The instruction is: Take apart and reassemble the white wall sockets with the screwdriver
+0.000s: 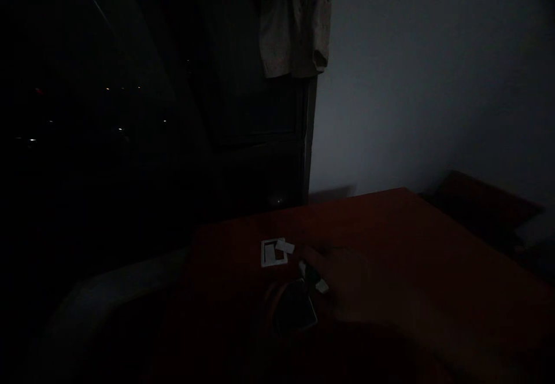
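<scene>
The room is very dark. My right hand (347,283) reaches in from the lower right over a red surface (411,239), its fingertips at two small white pieces (321,285); its fingers are too dim to read. My left hand (271,303) shows faintly below, wrapped around a dark flat object (297,313) with a pale edge, held tilted. Just beyond the hands a white square frame (272,254) lies flat on the red surface, with a small white piece (286,247) resting on its right corner.
A pale wall (411,83) rises behind the red surface. A light cloth (295,25) hangs at the top beside a dark door or window frame (309,135). A dark reddish object (477,199) sits at the far right. The left side is black with small distant lights.
</scene>
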A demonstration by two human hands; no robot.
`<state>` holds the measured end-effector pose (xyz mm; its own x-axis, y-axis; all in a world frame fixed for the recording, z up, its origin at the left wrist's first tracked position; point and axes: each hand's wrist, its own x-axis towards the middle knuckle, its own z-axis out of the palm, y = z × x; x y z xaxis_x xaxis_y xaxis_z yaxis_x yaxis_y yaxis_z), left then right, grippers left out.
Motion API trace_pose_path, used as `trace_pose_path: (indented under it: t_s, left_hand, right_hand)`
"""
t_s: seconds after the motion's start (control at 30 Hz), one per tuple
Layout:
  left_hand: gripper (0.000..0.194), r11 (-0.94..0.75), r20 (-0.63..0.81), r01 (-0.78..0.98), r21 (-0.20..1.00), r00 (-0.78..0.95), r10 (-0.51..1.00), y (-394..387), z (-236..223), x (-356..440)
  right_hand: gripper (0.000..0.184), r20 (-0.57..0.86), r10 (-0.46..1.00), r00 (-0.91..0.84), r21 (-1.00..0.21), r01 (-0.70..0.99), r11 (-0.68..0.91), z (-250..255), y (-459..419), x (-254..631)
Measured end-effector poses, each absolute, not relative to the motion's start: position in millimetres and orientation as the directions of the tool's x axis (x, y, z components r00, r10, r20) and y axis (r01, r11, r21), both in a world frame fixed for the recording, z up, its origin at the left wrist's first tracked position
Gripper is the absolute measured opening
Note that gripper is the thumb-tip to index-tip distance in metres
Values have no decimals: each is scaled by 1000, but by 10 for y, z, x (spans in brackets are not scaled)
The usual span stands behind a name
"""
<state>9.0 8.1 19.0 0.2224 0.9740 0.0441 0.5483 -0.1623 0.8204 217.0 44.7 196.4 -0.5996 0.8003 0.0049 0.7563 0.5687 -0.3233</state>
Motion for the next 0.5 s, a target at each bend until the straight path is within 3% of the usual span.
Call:
trace_pose_path:
  t_s: [0.13,0.2,0.37,0.5]
  left_hand:
    - [29,-137,39,548,825,186,982,71,244,136]
    - [29,-125,29,557,821,177,984,67,266,141]
    - [28,-113,0,583,805,189,982,72,286,119]
    - [28,-115,-12,590,799,208,978,87,257,98]
  right_hand:
    - [31,-24,809,-587,-194,797,572,1924,522,2186]
    - [27,-11,761,-649,-225,743,630,1924,560,2230]
    - [49,29,653,-757,-366,600,712,1953,593,2338]
    - [40,5,804,-595,-196,788,584,1892,603,2267]
